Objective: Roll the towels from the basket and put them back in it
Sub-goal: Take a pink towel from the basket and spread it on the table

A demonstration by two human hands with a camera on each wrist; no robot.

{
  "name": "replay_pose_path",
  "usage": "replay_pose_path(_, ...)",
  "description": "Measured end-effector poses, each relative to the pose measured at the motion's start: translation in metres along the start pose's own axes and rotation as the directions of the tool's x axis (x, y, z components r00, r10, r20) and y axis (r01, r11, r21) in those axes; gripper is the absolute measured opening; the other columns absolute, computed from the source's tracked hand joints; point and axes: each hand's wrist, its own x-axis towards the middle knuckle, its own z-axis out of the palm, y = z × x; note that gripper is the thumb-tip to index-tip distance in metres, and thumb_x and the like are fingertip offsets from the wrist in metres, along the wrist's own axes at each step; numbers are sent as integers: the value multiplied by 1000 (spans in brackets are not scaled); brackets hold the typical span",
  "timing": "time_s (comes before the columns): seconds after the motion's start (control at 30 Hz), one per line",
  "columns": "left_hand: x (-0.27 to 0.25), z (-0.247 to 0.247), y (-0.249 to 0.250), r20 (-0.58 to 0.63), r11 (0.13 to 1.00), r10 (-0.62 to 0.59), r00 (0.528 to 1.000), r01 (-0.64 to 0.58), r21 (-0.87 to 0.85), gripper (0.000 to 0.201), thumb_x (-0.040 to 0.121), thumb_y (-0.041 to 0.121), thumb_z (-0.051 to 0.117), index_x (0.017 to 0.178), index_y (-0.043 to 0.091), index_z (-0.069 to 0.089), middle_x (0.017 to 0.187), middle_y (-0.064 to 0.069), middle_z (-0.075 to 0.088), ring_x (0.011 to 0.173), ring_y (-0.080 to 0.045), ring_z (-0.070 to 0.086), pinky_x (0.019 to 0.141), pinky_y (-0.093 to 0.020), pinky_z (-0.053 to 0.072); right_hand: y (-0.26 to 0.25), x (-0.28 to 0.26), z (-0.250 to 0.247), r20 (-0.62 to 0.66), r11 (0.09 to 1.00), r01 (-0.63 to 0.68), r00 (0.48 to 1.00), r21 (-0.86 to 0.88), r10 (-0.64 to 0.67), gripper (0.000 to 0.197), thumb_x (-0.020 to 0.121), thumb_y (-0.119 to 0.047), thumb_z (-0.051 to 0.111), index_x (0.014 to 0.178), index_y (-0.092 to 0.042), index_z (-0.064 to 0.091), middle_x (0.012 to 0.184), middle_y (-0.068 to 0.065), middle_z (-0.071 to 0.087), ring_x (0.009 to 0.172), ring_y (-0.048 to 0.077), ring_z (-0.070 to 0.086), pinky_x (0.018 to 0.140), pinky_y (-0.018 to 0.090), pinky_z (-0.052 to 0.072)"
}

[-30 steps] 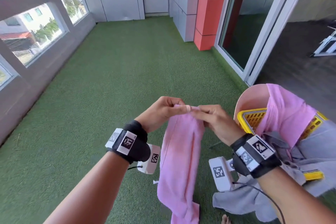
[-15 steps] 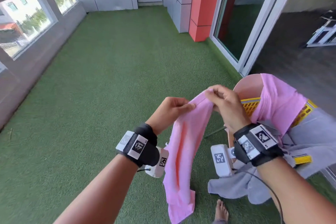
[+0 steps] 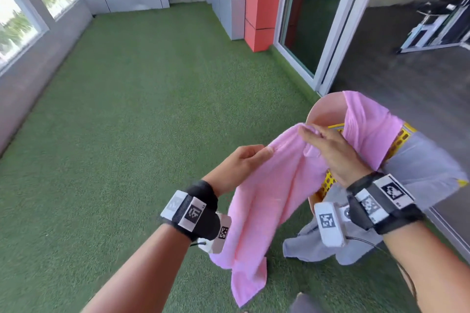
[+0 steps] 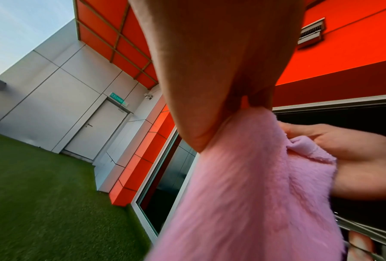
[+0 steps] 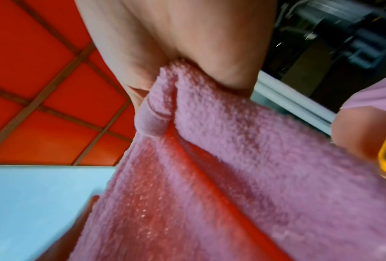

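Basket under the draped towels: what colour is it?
Yellow basket, perforated; the head view shows it best.

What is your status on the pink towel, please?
Left hand and right hand each pinch the top edge of the pink terry towel. Towel hanging, unrolled. Yellow plastic basket draped with other cloths.

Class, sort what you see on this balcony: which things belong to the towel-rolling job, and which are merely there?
Part of the job:
- pink towel, pinched at its top edge by the left hand and right hand
- yellow basket
- second pink towel draped over the basket
- grey towel hanging from the basket

Just there:
- green turf
- sliding glass door
- orange pillar
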Motion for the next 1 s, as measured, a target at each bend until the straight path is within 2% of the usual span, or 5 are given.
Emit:
replay_pose_path(0.13, 7, 12, 7, -44, 999, 14, 999, -13, 30, 44, 96, 44, 51, 73, 7, 45, 71, -2, 35, 64, -16, 32, 54, -34, 25, -13, -11, -21, -227, 998, -20, 973, 62, 34, 18, 97, -27, 50, 101, -17, 64, 88, -13, 63, 71, -14, 54, 66, 2, 43)
replay_pose_path(0.3, 36, 49, 33, -10, 994, 89, 996, -89, 57, 41, 98, 26, 54, 73, -6, 48, 65, -4, 30, 56, -14, 25, 46, -25, 20, 8, -55, -20, 201, 986, -150, 966, -78, 163, 18, 92, -22, 58, 82, -9, 66, 74, -8, 68, 63, -3, 58, 59, 7, 40)
replay_pose_path(0.53, 65, 126, 46, 227, 998, 39, 973, -47, 31, 51, 95, 37, 56, 65, -1, 40, 68, -5, 29, 61, -22, 21, 50, -35, 14, 10, -100, -150, -464, 965, -31, 873, 260, 152, 21, 73, -36, 71, 84, -20, 65, 69, -21, 65, 69, -2, 53, 59, 7, 39)
replay_pose_path(0.77, 96, 269, 92, 436, 973, 180, 882, -226, 55, 34, 97, 20, 55, 63, 19, 58, 63, 13, 43, 61, -3, 34, 54, -19, 29, 42, -194, -204, -200, 978, -184, 959, 94, 199, 13, 84, -26, 70, 74, -17, 71, 71, 0, 67, 73, 8, 56, 64, 19, 39)
replay_pose_path(1.0, 101, 374, 97, 543, 970, 89, 835, -197, 144, 46, 94, 22, 59, 49, 19, 54, 47, 14, 26, 45, 0, 23, 42, -13, 17, 44, -298, -325, -584, 971, -105, 783, 214, 214, 42, 70, -43, 73, 75, -8, 49, 60, -4, 62, 49, 3, 51, 47, 17, 28)
